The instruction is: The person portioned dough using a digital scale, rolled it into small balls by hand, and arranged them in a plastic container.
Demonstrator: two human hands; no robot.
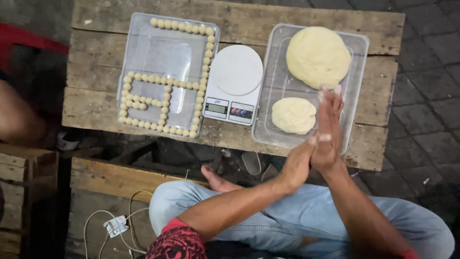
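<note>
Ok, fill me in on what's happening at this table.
A seated person presses the left hand and right hand flat together, palm to palm, over the near edge of a clear tray. That tray holds a large dough mound and a smaller dough lump. A white kitchen scale sits in the middle, with nothing on it. The other tray holds rows of small dough balls.

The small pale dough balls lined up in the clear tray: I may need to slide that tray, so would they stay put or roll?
The small pale dough balls are round and loose, so a quick shove would probably roll them. They touch in rows, so one may nudge the next. The clear plastic tray has a raised rim that should contain them.
</note>
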